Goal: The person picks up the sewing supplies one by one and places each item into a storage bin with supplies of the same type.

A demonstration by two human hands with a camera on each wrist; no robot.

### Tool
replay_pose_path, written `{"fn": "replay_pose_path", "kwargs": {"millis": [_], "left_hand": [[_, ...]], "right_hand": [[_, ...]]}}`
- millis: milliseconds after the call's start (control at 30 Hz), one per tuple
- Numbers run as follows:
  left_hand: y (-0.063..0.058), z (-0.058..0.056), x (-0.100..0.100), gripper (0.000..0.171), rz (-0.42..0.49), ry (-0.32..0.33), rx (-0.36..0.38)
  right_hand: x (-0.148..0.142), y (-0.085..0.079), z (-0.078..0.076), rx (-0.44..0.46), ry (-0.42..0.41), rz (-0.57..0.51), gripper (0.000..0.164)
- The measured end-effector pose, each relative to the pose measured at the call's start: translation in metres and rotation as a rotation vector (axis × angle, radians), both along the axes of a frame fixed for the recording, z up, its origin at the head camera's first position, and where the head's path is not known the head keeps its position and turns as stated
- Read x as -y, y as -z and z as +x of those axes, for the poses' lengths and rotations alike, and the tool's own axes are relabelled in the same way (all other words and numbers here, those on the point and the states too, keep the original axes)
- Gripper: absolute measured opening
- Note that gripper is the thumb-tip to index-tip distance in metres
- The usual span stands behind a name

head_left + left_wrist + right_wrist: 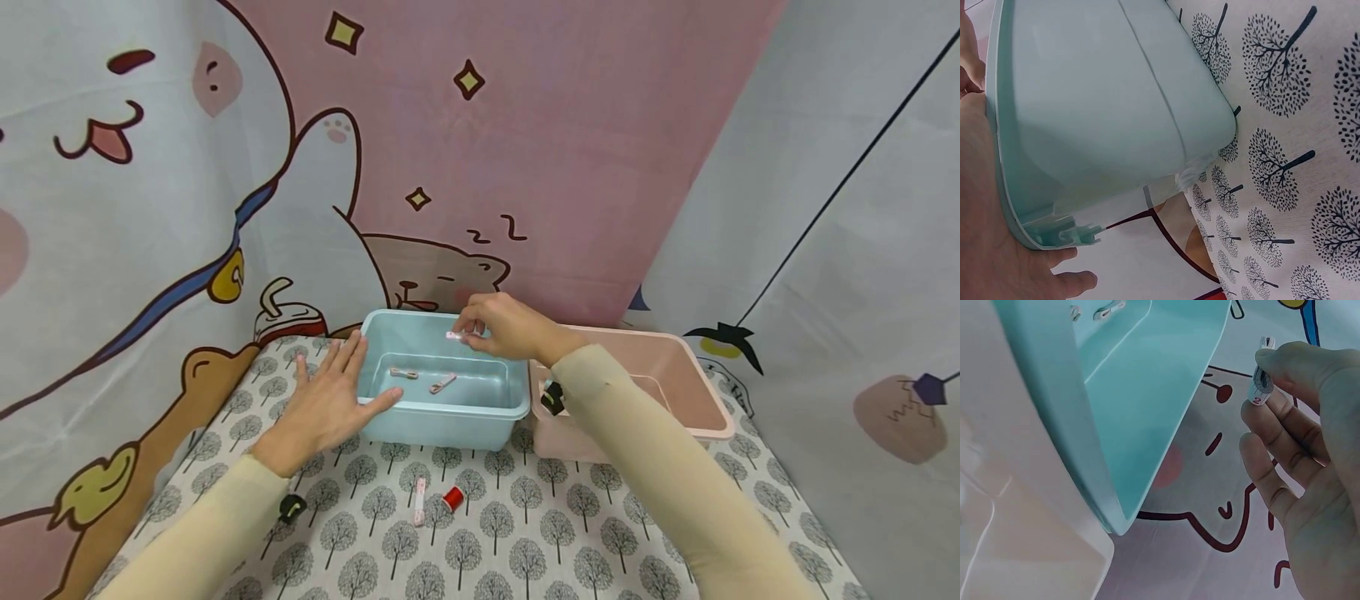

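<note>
My right hand [517, 327] pinches a rolled measuring tape [1261, 385] between thumb and fingertips, above the back of a light blue bin [442, 425]. Printed markings show on the outer turn of that roll. With fingers spread and fairly straight, my left hand [327, 408] lies at the bin's left front corner, thumb along the front rim. Inside the bin are two small flattened rolls of tape [442, 383], set apart on its floor. On the cloth in front of the bin lie a pale pink strip of measuring tape [420, 502] and a red thread spool [453, 499].
A pale pink bin [705, 433] stands right beside the blue one, partly behind my right forearm. Both bins sit on a tree-print tablecloth [397, 542]. Close behind them hangs a cartoon-print curtain [585, 167], which also runs along both sides.
</note>
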State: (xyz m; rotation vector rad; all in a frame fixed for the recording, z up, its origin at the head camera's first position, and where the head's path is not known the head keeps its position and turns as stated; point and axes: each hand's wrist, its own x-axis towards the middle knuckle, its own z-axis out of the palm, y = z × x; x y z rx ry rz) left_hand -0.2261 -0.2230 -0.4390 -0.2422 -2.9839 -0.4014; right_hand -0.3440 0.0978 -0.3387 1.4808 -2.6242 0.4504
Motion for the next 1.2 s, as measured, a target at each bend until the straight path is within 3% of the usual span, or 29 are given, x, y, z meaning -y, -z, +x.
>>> {"fn": "replay_pose_path", "kwargs": {"millis": [633,867,1200], "left_hand": [[0.0,0.001,-0.001,0.12,-0.013,-0.001,-0.004],[-0.001,0.001,-0.002,0.12,-0.016,-0.003,-0.005],[-0.002,0.003,-0.002,0.12,-0.011,-0.002,-0.009]], "right_hand": [[-0.006,0.006,-0.02,0.014,0.15,0.06,0.019],[-0.01,0.007,-0.017,0.008,0.227,0.094,0.022],[-0.01,0.003,-0.006,0.021,0.197,0.075,0.02]]}}
